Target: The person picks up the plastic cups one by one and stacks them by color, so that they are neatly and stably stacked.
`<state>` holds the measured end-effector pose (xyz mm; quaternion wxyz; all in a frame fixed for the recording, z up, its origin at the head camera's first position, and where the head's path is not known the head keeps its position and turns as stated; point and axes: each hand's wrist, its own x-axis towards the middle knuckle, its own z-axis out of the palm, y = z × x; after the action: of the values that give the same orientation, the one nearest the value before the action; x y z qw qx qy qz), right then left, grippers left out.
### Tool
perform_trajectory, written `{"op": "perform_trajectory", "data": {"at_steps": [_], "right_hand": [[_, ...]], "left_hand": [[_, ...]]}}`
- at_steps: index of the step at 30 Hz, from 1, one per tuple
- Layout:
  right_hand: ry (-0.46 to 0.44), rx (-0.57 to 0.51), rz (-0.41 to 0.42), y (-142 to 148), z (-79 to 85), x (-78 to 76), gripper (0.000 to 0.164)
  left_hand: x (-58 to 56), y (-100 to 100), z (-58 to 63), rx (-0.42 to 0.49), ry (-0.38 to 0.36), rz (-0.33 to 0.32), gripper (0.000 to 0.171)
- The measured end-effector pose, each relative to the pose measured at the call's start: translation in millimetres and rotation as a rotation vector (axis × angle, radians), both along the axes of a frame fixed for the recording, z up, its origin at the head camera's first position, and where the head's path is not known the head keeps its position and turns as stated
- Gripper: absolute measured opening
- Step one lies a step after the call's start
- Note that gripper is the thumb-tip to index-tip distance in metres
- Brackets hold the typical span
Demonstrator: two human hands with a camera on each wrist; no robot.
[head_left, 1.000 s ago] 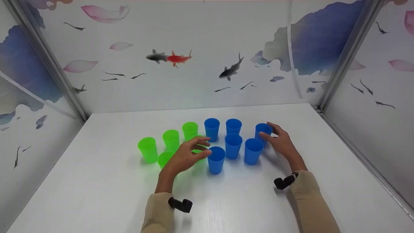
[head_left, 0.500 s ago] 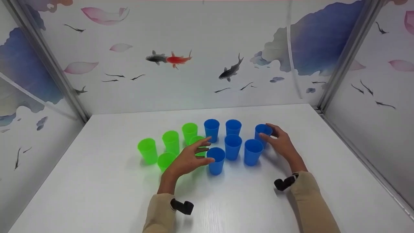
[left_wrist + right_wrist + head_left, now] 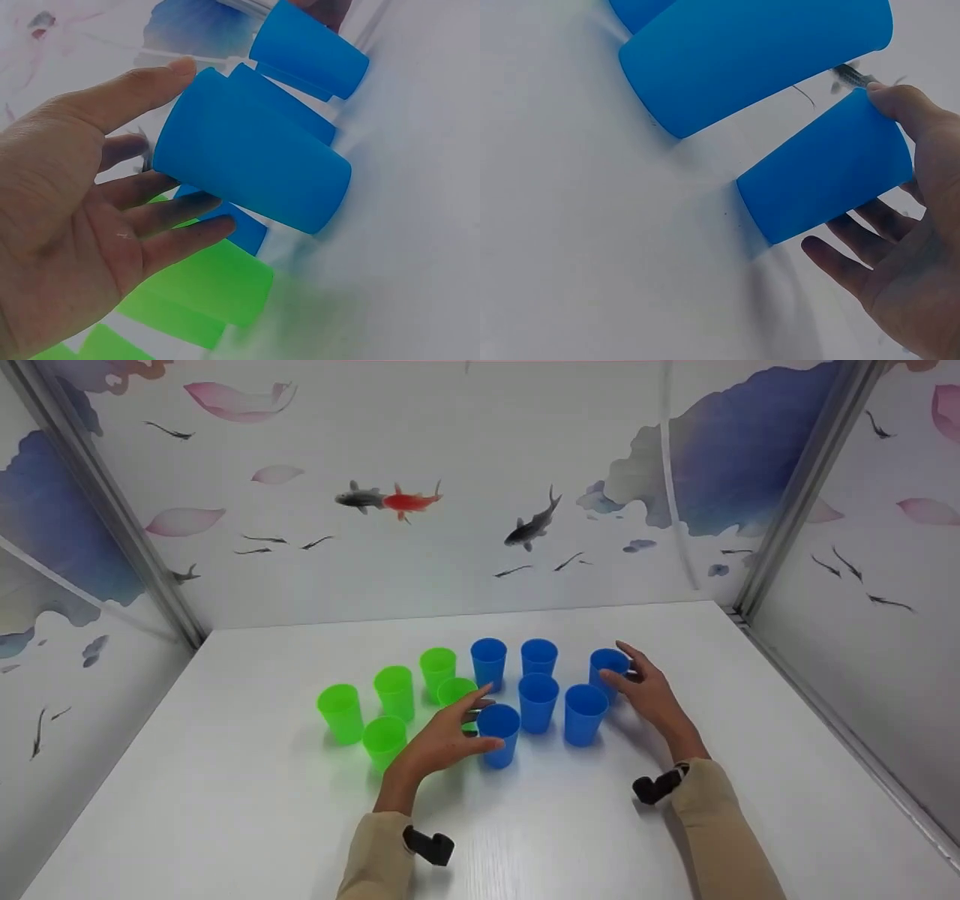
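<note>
Several blue cups and several green cups stand upright on a white table. In the head view my left hand reaches around the nearest blue cup, thumb in front and fingers behind. The left wrist view shows the thumb tip by the rim of this blue cup, with the other fingers nearly straight along its far side. My right hand is around the rightmost blue cup, its thumb at the rim. In the right wrist view, the lower fingers are spread and stand apart from that blue cup.
Other blue cups stand between the hands, with another blue cup close to the right one. Green cups stand left of and behind the left hand, one green cup beside its wrist. Printed wall panels enclose the table.
My left hand has moved a little right and toward me, bringing the near blue cup between thumb and fingers. The right hand has stayed at its cup, index finger slightly raised. The cups stand still.
</note>
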<state>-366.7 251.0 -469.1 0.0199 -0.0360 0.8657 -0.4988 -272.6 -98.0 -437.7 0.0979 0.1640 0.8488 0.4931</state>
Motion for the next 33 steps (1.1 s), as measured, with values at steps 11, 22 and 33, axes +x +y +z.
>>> {"op": "perform_trajectory", "data": {"at_steps": [11,22,33], "right_hand": [[0.003,-0.037,0.018,1.1,0.2,-0.6,0.092],[0.001,-0.064,0.022,1.9,-4.0,1.5,0.089],[-0.031,-0.110,0.046,1.7,-3.6,-0.5,0.085]], "left_hand": [[-1.1,3.3,-6.4,-0.038,-0.023,0.039,0.079],[-0.5,5.4,-7.8,-0.043,-0.040,0.101,0.077],[1.9,5.6,16.2,-0.057,-0.004,0.214,0.074]]}}
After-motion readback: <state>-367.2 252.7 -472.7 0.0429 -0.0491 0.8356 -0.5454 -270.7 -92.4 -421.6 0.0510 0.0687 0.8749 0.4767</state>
